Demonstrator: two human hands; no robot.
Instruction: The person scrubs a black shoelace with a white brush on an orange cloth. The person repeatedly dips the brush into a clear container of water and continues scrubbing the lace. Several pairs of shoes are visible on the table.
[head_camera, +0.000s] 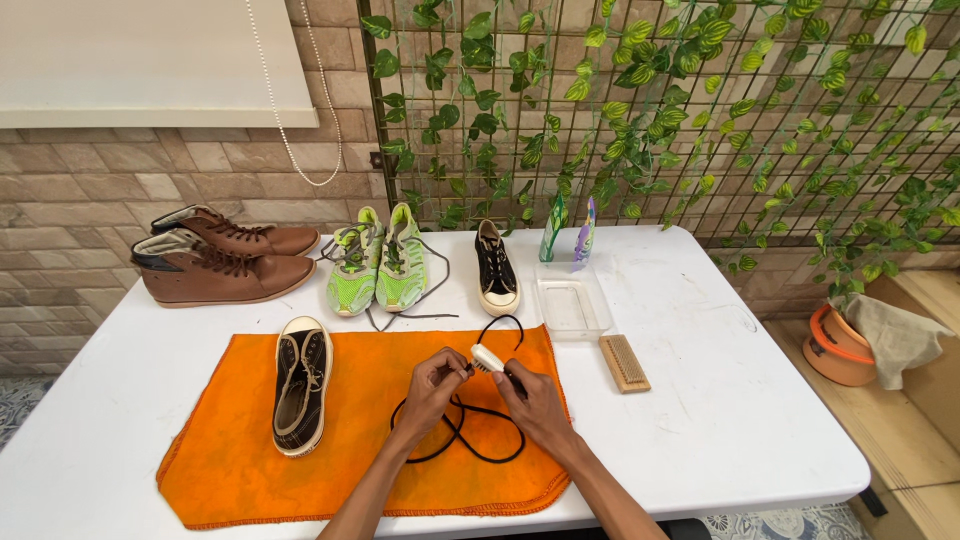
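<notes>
Over an orange cloth (240, 440) my two hands meet. My left hand (437, 380) pinches a black shoelace (465, 440) that loops across the cloth. A small white brush (487, 357) sits in my right hand (530, 395), its bristles against the lace where the left fingers hold it. A black canvas sneaker (300, 385) with a white sole lies on the cloth to the left of my hands.
At the back of the white table (720, 400) stand brown boots (215, 262), green running shoes (380, 265) and another black sneaker (496, 268). A clear plastic tray (571, 303), two upright packets (567, 235) and a wooden brush (624, 362) lie right. An orange pot (835, 345) sits off the table.
</notes>
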